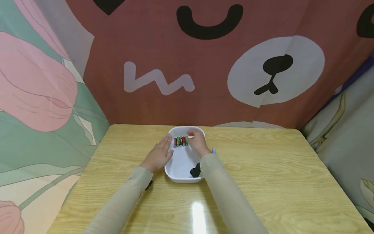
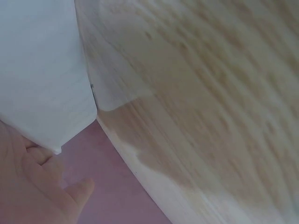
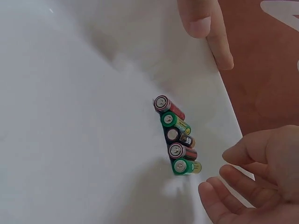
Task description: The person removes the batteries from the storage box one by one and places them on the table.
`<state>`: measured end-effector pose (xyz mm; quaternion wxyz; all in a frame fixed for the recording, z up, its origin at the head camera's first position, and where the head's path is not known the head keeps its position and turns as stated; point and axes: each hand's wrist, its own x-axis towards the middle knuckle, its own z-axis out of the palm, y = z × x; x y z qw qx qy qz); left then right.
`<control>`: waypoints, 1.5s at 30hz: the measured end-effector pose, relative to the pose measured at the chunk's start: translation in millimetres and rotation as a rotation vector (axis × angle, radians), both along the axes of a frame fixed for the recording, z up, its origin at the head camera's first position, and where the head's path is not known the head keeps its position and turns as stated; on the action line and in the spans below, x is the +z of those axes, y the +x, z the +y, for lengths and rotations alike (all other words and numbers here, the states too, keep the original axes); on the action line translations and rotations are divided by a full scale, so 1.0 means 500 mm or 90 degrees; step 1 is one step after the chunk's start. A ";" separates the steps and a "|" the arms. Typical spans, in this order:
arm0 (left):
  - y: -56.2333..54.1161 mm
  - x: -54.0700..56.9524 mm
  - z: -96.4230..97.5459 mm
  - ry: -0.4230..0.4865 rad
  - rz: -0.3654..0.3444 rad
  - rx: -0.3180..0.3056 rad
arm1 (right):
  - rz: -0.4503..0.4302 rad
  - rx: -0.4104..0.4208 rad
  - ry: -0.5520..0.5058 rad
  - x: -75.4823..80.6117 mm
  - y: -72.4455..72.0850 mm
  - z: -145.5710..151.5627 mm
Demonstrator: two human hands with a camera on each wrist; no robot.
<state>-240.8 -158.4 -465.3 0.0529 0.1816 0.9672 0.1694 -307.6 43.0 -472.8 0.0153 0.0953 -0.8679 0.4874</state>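
Several small batteries with red, green and black wrappers lie side by side in a row. They sit in a white tray, toward its far end. My left hand rests at the tray's left rim with its fingers extended; in the left wrist view the hand is at the tray's edge. Over the far right part of the tray is my right hand, beside the row's right end. In the right wrist view its thumb and fingers are apart, bent loosely, with nothing seen between them.
A black object shows at the tray's near right corner by the right sleeve; its kind is unclear. Under the tray is a wooden table, with a patterned cloth hanging behind it. A small light-blue piece shows beside the right wrist.
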 end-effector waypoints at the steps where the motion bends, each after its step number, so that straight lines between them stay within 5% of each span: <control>1: 0.000 0.001 0.000 -0.001 0.000 -0.001 | -0.006 0.000 0.013 -0.001 0.000 0.000; 9: -0.001 -0.002 -0.005 0.000 -0.001 -0.005 | -0.054 0.016 0.090 -0.001 -0.001 -0.006; 25: -0.005 -0.005 -0.007 -0.020 -0.004 -0.008 | -0.050 0.045 0.213 -0.036 -0.026 -0.012; 45: -0.004 -0.010 -0.003 -0.021 0.003 -0.003 | -0.082 0.036 0.228 -0.019 -0.012 -0.010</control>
